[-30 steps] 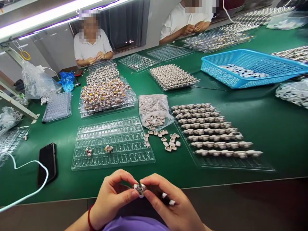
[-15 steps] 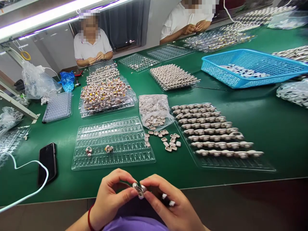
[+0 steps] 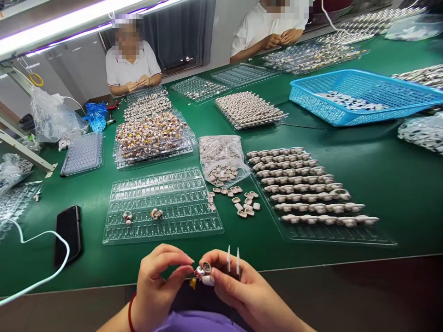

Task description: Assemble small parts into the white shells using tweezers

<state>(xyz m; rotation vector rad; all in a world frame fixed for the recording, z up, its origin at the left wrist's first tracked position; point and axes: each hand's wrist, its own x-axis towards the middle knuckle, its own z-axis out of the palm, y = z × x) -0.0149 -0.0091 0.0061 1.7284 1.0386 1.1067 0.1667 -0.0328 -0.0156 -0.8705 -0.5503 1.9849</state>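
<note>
Just past the table's front edge, my right hand (image 3: 238, 281) grips a small silvery-white earbud-like part (image 3: 207, 280) between thumb and forefinger. The part has a round dark-centred face, thin red wires and a yellow tab hanging below it. Tweezers (image 3: 238, 263) with two white tips stick up from between the same hand's other fingers. My left hand (image 3: 162, 274) pinches at the part's left end, by the red wires; exactly what lies between its fingertips is too small to tell. Beyond the hands, a clear slotted tray (image 3: 138, 198) bears two similar wired parts.
Loose beige caps (image 3: 245, 212) lie beside a plastic bag (image 3: 221, 150) of them. To the right is a tray of beige shells (image 3: 318, 198); left, a phone (image 3: 67, 235) and white cable (image 3: 41, 290). Behind are a loaded tray stack (image 3: 148, 138), a blue basket (image 3: 332, 113) and two seated people.
The part has turned between my hands, so its round face, red wires and yellow tab now show. The tweezers have swung from pointing down to the right to pointing up.
</note>
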